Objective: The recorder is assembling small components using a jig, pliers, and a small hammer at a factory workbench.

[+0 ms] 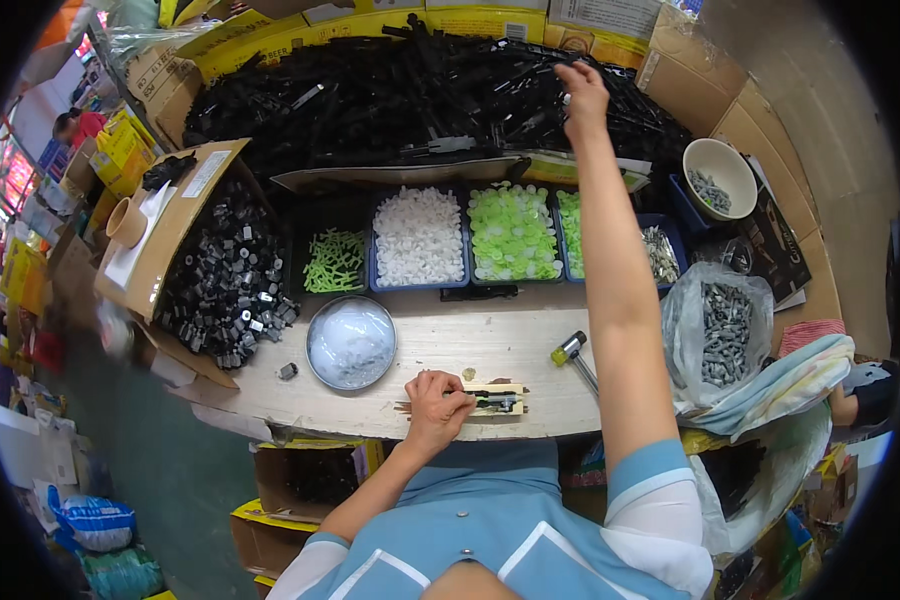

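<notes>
My left hand (436, 408) rests at the front edge of the table, its fingers closed over the end of a long black part (492, 402). That part lies in a pale wooden block (521, 390). My right arm is stretched far forward. At its end my right hand (584, 95) hovers at the right of a big heap of long black plastic parts (400, 90); its fingers are bent and apart, and nothing shows in them. A hammer (572, 350) with a yellowish head lies between the block and my right forearm.
Trays of green pins (334, 262), white pieces (418, 238) and green discs (513, 235) stand in a row. A round metal dish (351, 343) sits nearer. Black parts fill a box (225, 270) at left. At right are a cream bowl (705, 152) and a bag of grey metal parts (727, 330).
</notes>
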A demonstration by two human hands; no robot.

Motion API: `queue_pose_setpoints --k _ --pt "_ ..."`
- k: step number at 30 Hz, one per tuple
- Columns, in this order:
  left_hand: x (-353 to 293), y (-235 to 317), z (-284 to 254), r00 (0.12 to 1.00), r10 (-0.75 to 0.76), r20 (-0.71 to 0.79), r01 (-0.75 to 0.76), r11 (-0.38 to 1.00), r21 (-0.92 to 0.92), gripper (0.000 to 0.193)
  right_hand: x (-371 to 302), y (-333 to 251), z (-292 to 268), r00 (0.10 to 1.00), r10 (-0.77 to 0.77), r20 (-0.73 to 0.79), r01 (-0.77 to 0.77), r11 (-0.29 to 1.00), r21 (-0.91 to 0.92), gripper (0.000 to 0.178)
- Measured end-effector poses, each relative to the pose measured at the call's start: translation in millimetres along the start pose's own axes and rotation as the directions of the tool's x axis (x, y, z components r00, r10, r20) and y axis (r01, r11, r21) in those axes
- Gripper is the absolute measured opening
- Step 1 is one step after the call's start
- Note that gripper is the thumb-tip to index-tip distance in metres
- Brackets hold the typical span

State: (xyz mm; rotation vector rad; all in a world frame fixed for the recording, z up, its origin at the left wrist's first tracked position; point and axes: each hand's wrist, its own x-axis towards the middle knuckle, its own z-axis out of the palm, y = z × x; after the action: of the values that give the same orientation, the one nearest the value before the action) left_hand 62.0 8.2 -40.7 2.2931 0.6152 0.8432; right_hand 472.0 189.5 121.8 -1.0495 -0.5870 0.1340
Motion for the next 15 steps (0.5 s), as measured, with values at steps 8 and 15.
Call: queue_pose_setpoints --k 8,15 --pt "-0.3 -1.1 -0.8 0.999 -0.017 0.032 0.015 0.998 0.067 0.008 -46.4 -73.2 -58.7 0.855 0.303 0.420 -0.465 0.807 0.365 0.016" --pt "0.3 -11.1 -19.9 0.992 -0.096 -0.080 0.086 0.989 -0.122 0.023 -236.0 -82.5 -92.4 0.566 0.676 0.472 -0.212 0.672 -0.709 0.038"
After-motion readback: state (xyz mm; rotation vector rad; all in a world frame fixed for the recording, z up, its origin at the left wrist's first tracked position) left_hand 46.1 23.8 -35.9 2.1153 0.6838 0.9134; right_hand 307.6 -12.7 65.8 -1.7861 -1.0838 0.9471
